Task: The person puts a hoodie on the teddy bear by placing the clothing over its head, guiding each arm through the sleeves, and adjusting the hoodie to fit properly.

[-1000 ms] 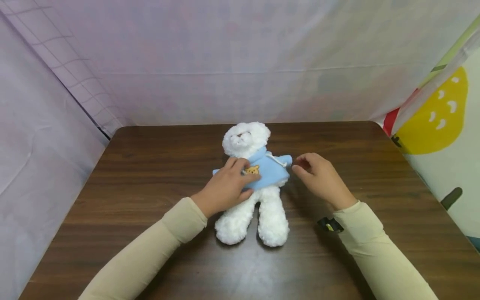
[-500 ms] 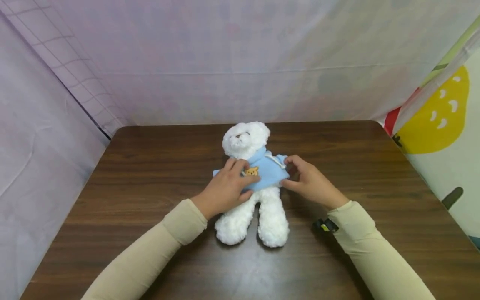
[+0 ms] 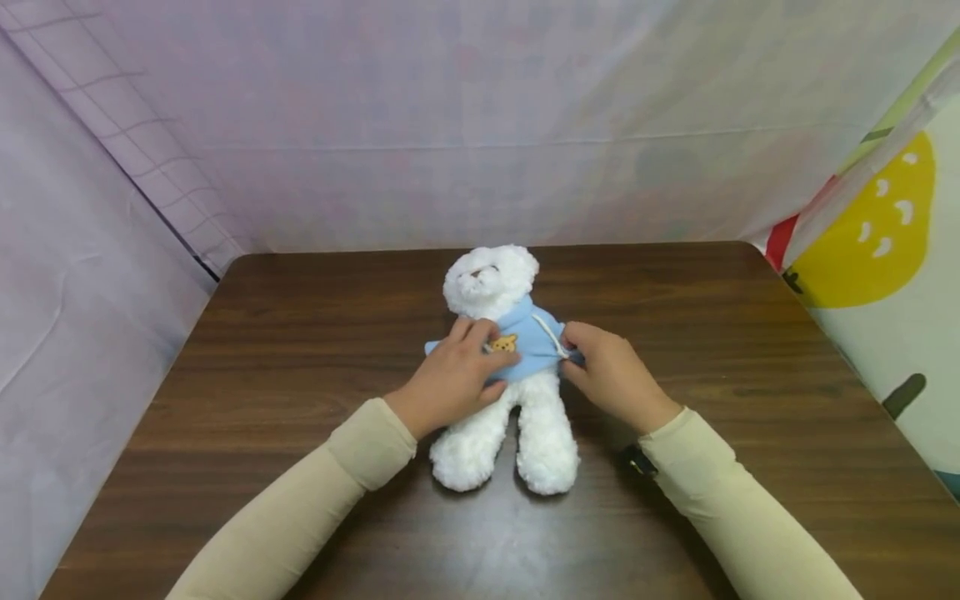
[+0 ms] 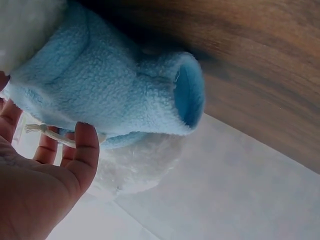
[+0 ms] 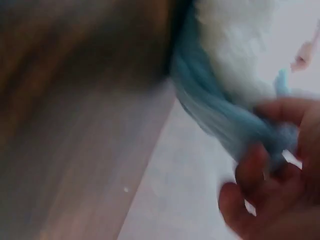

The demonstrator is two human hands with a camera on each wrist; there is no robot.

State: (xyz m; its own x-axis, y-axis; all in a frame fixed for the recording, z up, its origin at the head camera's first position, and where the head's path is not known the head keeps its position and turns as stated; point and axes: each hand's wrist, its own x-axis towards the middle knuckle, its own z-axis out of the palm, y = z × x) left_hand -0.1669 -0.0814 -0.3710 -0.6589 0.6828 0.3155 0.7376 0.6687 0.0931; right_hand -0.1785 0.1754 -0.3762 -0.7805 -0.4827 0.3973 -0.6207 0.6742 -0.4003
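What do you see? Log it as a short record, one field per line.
Main item: white teddy bear, lying on its back, head toward the table's far edge
Clothing: light blue sweater with bear emblem and white cord
Left hand: resting on the sweater's front
Right hand: pinching blue cloth at the sweater's side
Sleeve near left hand: open end, no paw visible inside
Surface: dark wood-grain table

place: small screened-off nook around a table, wider building type unclear | far: pale hanging sheet with crosswise crease, faint blotches | left: whitish wrinkled sheet | right: white surface bearing a yellow shape with white marks | tabletop: dark wood-grain, rounded far corners
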